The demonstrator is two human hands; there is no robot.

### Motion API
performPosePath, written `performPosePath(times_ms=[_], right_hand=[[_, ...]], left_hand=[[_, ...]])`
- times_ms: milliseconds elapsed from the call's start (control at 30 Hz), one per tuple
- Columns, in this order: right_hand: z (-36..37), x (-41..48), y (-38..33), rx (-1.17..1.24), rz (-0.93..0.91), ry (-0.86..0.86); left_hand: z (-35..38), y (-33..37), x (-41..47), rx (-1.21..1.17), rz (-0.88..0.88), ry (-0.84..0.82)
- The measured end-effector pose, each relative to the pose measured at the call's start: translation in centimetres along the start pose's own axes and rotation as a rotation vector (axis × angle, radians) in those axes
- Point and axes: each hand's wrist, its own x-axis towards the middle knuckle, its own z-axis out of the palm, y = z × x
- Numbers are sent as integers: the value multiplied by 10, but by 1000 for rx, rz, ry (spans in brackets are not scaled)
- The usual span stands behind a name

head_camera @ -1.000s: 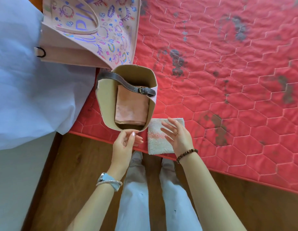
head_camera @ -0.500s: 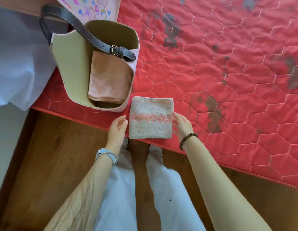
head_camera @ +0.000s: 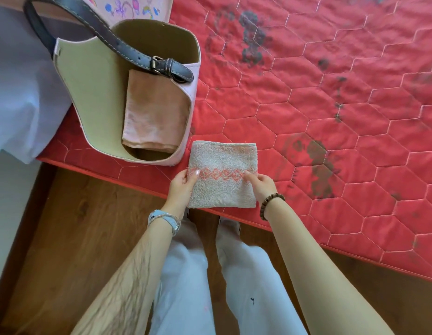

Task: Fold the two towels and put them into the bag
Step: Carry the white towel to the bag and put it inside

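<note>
At far left a pale blue sheet (head_camera: 21,97) hangs over the corner of the red quilted mattress (head_camera: 331,117). Just right of it the open bag (head_camera: 89,93) stands near the mattress's front edge, its dark strap (head_camera: 118,42) crossing the mouth, a folded pink towel (head_camera: 154,112) upright inside against the right wall with free room to its left. Right beside the bag's lower corner lies the folded white towel (head_camera: 222,187), its near edge almost at the mattress edge. The left hand (head_camera: 181,187) pinches the towel's left edge, thumb on top; the right hand (head_camera: 263,187) grips the right edge, fingers pressed on the patterned band. Beyond that the mattress lies open and bare to the right
</note>
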Motion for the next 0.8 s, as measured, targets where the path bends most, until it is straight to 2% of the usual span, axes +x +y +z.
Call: performPosePath(times_ms=[200,367,567,800], right_hand=[[-5,-5,-10,-52,36,-68],[-18,-30,-20,-28,-95,-38],[-48,-76,-40,4,-138,26],[-70,-130,-83,51,-311,57]], left_hand=[[-1,8,-7,-21,22,5],[0,21,-33,-51,38,3],[19,60,-90,-36,72,-21],[24,120,-146,-138,221,58]])
